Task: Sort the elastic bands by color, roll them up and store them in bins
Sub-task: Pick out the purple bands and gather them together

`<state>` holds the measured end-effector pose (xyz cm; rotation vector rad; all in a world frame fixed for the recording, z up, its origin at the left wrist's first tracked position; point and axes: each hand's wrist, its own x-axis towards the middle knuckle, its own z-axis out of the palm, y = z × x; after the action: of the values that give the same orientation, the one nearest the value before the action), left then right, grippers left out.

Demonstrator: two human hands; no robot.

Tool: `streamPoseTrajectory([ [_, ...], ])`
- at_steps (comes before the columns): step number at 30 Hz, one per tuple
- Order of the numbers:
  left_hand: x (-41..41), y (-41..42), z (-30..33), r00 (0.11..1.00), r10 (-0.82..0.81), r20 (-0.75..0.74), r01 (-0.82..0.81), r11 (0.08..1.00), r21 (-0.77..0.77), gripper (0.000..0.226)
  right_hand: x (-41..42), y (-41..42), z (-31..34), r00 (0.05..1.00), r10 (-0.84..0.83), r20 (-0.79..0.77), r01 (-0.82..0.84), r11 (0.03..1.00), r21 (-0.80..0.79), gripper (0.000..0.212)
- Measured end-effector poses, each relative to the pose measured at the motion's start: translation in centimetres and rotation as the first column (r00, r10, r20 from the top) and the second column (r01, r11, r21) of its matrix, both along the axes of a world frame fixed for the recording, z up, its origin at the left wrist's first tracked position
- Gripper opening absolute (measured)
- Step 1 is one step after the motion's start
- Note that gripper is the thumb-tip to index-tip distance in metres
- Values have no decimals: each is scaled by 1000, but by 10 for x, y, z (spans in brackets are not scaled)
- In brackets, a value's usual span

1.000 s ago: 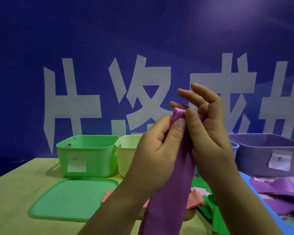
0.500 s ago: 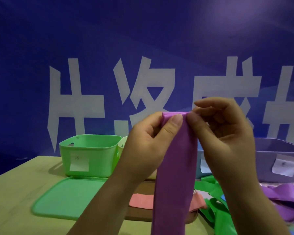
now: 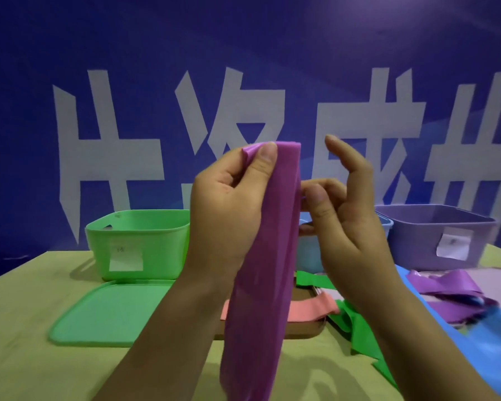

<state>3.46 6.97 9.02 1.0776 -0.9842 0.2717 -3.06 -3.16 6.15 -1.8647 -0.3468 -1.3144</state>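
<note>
1. Purple band [image 3: 261,256]: lower end runs off the bottom edge; length not visible.
2. Blue bin [image 3: 308,250]: mostly behind the band and the right hand [image 3: 350,227]; contents unseen.
3. Labels on green bin [image 3: 136,241] and purple bin [image 3: 434,235]: marks too small to read.
4. Brown tray [image 3: 304,328]: middle covered by band and left forearm.
5. Wall lettering: rightmost character cut off by the right edge.
</note>
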Motion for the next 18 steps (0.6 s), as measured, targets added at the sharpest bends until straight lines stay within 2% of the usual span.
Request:
streamPoseTrajectory([
  [4,-5,-2,0,985,-111,-129,110,994,-17,15,1,5,-17,993,-113,-41,111,993,-41,42],
  [8,-11,-7,-3,991,-68,-118,71,997,26,16,0,5,-27,980,-198,25,192,970,152,12],
  [12,-15,-6,-3,997,-35,-64,39,997,62,15,-6,7,-26,992,-123,38,107,953,282,11],
  [16,-17,-6,-4,992,-90,-89,93,995,36,17,-10,8,-29,1000,-20,19,14,954,300,2],
  [18,-16,-6,-4,986,-116,-122,121,992,35,16,-10,10,-31,1000,-21,-3,21,963,269,4],
])
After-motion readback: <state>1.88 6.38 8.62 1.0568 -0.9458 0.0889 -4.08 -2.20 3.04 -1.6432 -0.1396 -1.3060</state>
